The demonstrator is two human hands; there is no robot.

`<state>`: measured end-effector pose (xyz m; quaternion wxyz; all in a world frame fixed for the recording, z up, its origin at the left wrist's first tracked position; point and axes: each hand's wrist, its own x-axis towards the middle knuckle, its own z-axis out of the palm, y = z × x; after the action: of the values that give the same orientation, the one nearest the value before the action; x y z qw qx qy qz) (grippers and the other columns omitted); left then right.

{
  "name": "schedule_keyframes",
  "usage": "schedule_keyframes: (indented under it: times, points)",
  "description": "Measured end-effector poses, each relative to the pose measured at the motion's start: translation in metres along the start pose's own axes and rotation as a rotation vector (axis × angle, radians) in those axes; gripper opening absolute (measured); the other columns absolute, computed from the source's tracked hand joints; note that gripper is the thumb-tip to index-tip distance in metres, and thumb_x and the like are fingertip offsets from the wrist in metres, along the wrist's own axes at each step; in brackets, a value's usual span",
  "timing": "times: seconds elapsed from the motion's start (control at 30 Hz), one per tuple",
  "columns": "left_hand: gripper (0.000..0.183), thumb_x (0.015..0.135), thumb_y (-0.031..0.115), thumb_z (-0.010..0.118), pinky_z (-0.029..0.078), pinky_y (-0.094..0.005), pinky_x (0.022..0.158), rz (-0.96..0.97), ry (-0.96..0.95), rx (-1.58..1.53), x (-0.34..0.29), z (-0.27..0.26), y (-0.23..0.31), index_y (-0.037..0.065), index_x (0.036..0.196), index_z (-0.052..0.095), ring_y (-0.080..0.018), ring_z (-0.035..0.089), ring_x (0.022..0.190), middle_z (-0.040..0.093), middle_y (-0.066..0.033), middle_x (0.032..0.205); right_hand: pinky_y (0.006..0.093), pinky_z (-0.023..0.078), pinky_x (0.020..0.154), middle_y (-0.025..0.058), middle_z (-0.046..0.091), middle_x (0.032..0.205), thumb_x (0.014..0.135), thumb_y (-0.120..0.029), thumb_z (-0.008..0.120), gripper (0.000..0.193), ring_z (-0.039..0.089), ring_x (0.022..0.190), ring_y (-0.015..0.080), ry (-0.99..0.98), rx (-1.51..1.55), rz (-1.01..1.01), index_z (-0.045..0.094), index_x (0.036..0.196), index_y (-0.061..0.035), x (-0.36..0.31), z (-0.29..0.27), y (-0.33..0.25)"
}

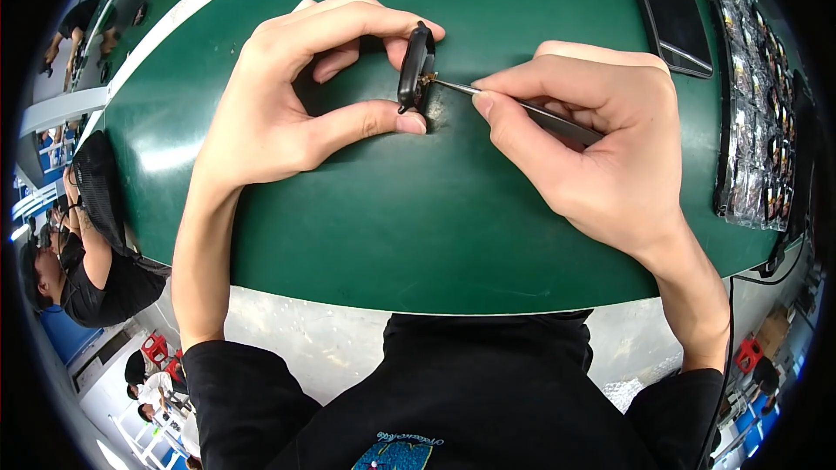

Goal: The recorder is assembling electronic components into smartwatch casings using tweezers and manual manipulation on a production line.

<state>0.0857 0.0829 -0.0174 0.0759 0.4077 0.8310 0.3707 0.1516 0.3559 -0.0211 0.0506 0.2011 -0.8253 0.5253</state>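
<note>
Over the green table, my left hand (296, 87) grips a small black watch case (413, 70) by its two ends, between thumb and fingers. The case stands on edge, and its open side faces right. A tiny gold-coloured part (428, 78) sticks out of that side. My right hand (601, 122) is closed round dark metal tweezers (544, 113), held like a pen. Their tips reach the gold-coloured part; whether they pinch it is too small to tell.
The green tabletop (418, 235) ends in a curved near edge in front of me. A dark flat device (666, 17) lies at the far right. Beside it stands a tray of clear-wrapped parts (753, 104). A co-worker (104, 270) sits at the left, next to a black mesh chair back (100, 191).
</note>
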Motion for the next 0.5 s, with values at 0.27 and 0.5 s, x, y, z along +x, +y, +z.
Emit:
schedule_keyframes:
  times: [0.27,0.5]
  points:
    - [0.075,0.068,0.005,0.099,0.042,-0.0280,0.077,-0.024,-0.004,-0.027,-0.0021,0.0006,-0.0004,-0.001,0.137,0.071,-0.0138,0.040,0.078,0.081,-0.0120,0.131,0.0234,0.036,0.052,0.0018,0.066,0.069,0.091,0.006,0.078,0.006,0.054,0.059,0.0035,-0.016,0.033,0.031,0.083,0.095,0.0064,-0.0001,-0.0006,0.0015]
    - [0.076,0.069,0.004,0.099,0.041,-0.0269,0.075,0.004,-0.024,-0.011,-0.0004,-0.0002,-0.0014,-0.001,0.139,0.071,-0.0138,0.041,0.079,0.080,-0.0118,0.131,0.0235,0.036,0.052,0.0016,0.065,0.069,0.091,0.005,0.078,0.007,0.054,0.059,0.0033,-0.001,-0.015,0.001,0.083,0.096,0.0064,-0.0002,0.0005,0.0014]
